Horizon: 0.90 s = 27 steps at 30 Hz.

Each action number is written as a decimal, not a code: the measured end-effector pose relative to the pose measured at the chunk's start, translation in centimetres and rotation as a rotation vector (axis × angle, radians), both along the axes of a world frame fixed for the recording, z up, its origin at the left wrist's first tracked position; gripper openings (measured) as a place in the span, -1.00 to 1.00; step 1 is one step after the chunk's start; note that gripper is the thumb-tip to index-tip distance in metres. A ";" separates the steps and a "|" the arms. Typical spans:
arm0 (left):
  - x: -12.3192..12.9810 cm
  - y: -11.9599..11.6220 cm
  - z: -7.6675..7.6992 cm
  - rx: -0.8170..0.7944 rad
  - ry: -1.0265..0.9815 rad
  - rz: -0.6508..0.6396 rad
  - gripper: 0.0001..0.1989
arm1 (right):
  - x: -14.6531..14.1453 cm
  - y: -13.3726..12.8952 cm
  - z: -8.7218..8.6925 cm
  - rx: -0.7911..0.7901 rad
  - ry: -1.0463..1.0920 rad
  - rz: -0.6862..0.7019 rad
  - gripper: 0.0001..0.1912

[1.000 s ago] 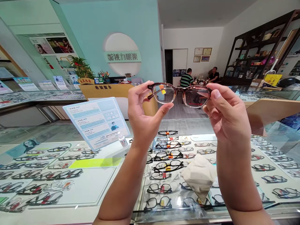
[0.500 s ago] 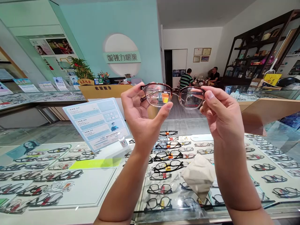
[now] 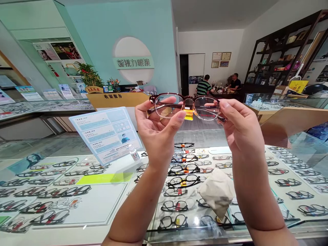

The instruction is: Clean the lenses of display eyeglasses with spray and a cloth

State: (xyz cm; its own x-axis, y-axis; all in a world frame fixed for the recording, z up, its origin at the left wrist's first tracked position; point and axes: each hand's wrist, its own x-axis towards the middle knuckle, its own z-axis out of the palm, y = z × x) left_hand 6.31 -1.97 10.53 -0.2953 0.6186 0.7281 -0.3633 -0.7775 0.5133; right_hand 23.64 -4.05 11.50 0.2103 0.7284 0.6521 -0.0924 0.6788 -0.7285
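Observation:
A pair of eyeglasses [image 3: 189, 99] with a dark tortoiseshell upper rim and clear lower rims is raised above the counter, lenses upright. My left hand [image 3: 156, 135] is closed at its left end, fingers behind the left lens and thumb near its lower edge. At the other end, my right hand [image 3: 242, 124] pinches the frame's right corner between thumb and fingers. Both temple arms show through the lenses, folded inward. An orange-yellow tag [image 3: 189, 114] shows below the bridge. Under my right forearm, a crumpled beige cloth [image 3: 217, 191] lies on the glass top.
The glass display counter [image 3: 97, 201] holds rows of eyeglasses. A tilted blue-white leaflet board [image 3: 105, 135] and a small white bottle [image 3: 134, 154] stand left of my arms. Beyond are a wooden cashier desk [image 3: 116, 102], a slanted wooden panel [image 3: 292, 121] and two seated people [image 3: 203, 86].
The eyeglasses have shifted slightly left and turned. Their temple arms now cross behind the lenses, and the orange-yellow tag appears under the bridge. My right hand has moved a little left.

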 end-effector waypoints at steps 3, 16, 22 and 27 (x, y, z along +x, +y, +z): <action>-0.2 0.1 0.1 -0.036 0.021 -0.044 -0.32 | 0.2 0.2 -0.1 0.048 -0.039 -0.023 -0.74; -1.1 2.3 0.1 -0.500 0.185 -0.681 -0.53 | -0.6 -0.4 0.2 0.497 -0.665 -0.362 -0.84; -0.9 1.7 0.2 -0.607 0.118 -0.838 -0.65 | -0.4 0.2 0.0 0.586 -0.693 -0.342 -0.91; -0.9 1.3 0.9 -0.684 0.021 -0.924 -0.66 | -0.9 0.5 -0.2 0.576 -0.641 -0.347 -0.91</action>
State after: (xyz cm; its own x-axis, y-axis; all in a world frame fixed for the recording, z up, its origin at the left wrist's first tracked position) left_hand 5.41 -0.70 11.39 0.4854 0.8604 0.1556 -0.6362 0.2254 0.7379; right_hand 22.79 -3.53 11.27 -0.1697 0.2203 0.9606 0.4872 0.8660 -0.1125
